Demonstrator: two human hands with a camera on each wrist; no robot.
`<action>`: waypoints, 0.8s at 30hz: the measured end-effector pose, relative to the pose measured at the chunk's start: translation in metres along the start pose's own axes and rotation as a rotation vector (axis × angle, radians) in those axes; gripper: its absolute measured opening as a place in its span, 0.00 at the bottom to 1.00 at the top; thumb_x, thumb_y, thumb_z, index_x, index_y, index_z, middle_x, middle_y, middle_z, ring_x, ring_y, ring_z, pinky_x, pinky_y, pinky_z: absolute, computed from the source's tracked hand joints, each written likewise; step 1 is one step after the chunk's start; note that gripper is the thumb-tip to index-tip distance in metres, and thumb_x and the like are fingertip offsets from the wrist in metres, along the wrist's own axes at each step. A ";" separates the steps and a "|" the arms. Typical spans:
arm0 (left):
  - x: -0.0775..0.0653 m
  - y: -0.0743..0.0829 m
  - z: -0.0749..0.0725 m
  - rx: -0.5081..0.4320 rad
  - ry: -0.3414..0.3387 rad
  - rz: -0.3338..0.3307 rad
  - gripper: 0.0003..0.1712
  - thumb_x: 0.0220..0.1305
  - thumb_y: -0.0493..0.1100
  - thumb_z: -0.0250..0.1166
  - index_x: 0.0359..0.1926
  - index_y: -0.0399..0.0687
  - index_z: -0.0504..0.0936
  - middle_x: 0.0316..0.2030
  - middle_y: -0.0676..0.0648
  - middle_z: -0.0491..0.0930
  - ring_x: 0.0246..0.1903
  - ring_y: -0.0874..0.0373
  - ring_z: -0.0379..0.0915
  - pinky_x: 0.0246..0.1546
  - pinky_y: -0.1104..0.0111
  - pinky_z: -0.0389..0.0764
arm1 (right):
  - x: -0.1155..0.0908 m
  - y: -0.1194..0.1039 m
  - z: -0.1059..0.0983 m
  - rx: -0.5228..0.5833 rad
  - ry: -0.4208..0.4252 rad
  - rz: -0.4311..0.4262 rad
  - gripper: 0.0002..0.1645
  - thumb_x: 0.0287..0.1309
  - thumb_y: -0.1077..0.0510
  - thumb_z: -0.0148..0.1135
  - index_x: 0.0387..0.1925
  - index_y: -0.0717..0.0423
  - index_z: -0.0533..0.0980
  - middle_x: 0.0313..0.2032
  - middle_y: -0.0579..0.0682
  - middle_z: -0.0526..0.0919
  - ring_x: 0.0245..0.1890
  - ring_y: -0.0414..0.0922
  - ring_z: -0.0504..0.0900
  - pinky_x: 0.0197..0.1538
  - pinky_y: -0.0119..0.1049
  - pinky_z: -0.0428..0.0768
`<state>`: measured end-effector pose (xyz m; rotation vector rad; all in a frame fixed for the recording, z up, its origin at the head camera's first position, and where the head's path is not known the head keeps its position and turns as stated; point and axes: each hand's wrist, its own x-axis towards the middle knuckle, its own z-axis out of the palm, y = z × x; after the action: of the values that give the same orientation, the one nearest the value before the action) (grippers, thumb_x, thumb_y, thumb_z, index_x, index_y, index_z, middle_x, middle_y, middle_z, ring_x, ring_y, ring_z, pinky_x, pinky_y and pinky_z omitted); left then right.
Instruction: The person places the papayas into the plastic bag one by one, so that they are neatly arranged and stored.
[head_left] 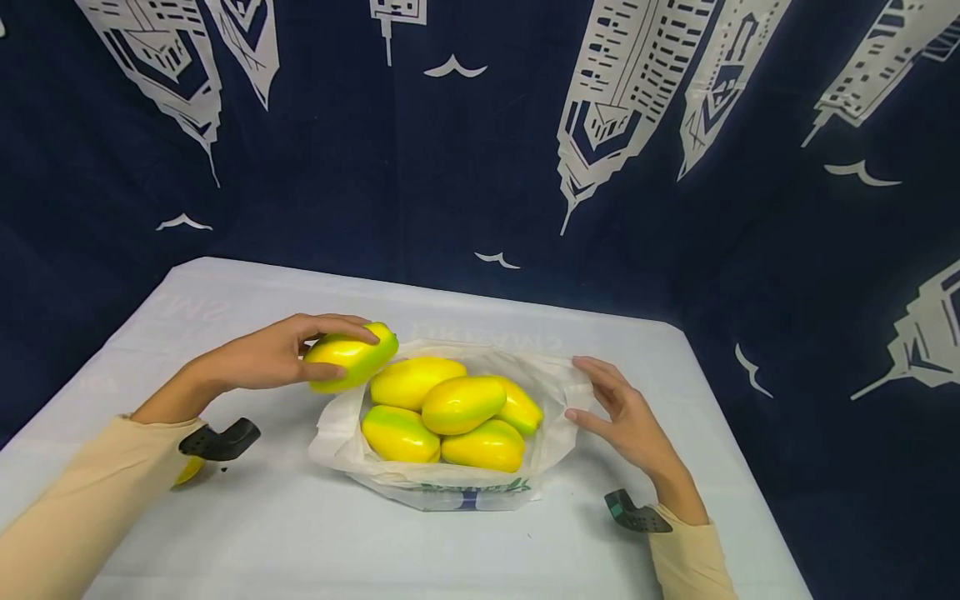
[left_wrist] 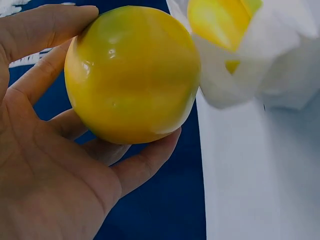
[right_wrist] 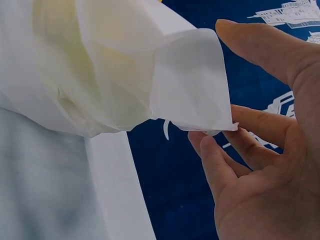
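In the head view my left hand (head_left: 279, 354) grips a yellow-green mango (head_left: 352, 358) above the left rim of a white plastic bag (head_left: 341, 429). The left wrist view has this mango (left_wrist: 132, 75) end-on, with the thumb and fingers of the left hand (left_wrist: 55, 165) spread around it. Inside the bag lie several more mangoes (head_left: 463, 406). At the bag's right side is my right hand (head_left: 626, 417), its fingertips and thumb touching the rim. Seen from the right wrist, the bag's folded edge (right_wrist: 192, 80) lies between the parted thumb and fingers.
The bag stands on a table with a white cover (head_left: 300, 542). A small piece of something yellow (head_left: 189, 472) shows beneath the left forearm. A dark blue cloth with white building prints (head_left: 450, 167) hangs behind the table and along its right side.
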<state>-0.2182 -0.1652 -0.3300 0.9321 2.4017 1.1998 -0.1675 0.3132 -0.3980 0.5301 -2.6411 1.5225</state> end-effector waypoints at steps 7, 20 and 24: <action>0.019 0.004 0.012 0.007 -0.044 0.065 0.28 0.64 0.41 0.69 0.64 0.59 0.77 0.72 0.46 0.67 0.74 0.42 0.57 0.69 0.40 0.64 | 0.000 -0.001 0.000 0.016 0.005 -0.014 0.42 0.58 0.62 0.72 0.72 0.55 0.65 0.72 0.52 0.62 0.74 0.49 0.60 0.70 0.16 0.58; 0.055 0.028 0.029 0.029 -0.100 0.105 0.27 0.65 0.38 0.66 0.64 0.58 0.77 0.71 0.48 0.69 0.74 0.45 0.56 0.72 0.43 0.61 | 0.001 -0.002 -0.002 0.021 0.007 -0.032 0.43 0.57 0.64 0.72 0.72 0.57 0.65 0.72 0.53 0.63 0.74 0.45 0.62 0.70 0.17 0.59; 0.070 0.042 0.035 0.030 -0.133 0.124 0.27 0.65 0.37 0.65 0.65 0.57 0.77 0.69 0.50 0.70 0.75 0.47 0.56 0.72 0.45 0.62 | 0.000 -0.002 -0.002 0.026 0.011 -0.031 0.43 0.57 0.64 0.72 0.72 0.57 0.65 0.72 0.53 0.63 0.72 0.36 0.63 0.70 0.17 0.59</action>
<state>-0.2342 -0.0791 -0.3162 1.1472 2.2929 1.1081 -0.1670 0.3135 -0.3954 0.5600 -2.5962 1.5486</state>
